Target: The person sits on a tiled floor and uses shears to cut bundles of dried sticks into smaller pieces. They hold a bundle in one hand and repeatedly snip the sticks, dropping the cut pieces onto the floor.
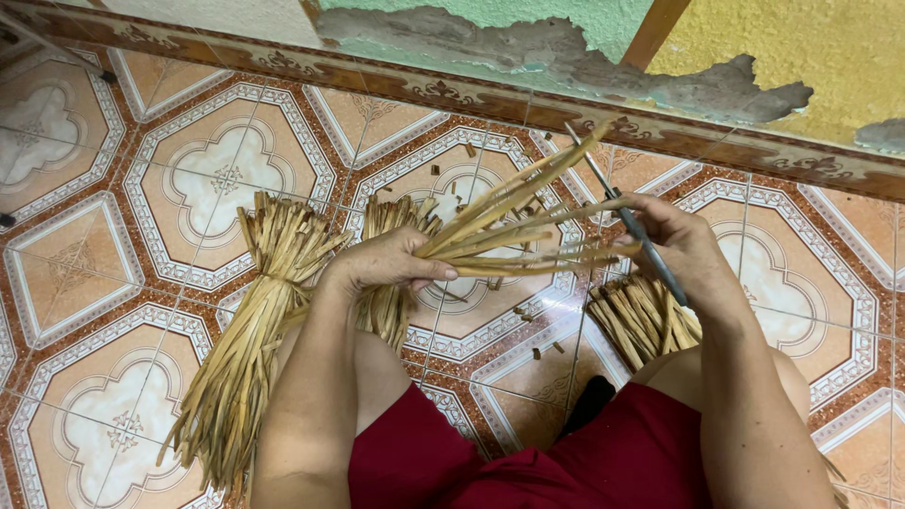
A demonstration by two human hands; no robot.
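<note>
Head view: The left hand (382,264) was closed around one end of a fanned handful of long tan dried reed strips (514,226), whose free ends spread toward the wall. The right hand (683,250) was closed on a slim grey metal blade (630,221), which lay across the strips' far ends; the thumb rested on those ends.

All items sat above the patterned orange-and-white tiled floor (207,179). A large tied bundle of the same tan strips (250,349) lay on the floor beside the left forearm, and a second bundle (391,306) lay partly hidden under the left hand. A shorter stack of cut strips (641,316) lay below the right wrist. Small brown offcuts (537,351) were scattered on the tiles between the bundles. A red garment (528,452) covered the person's lap.
</note>
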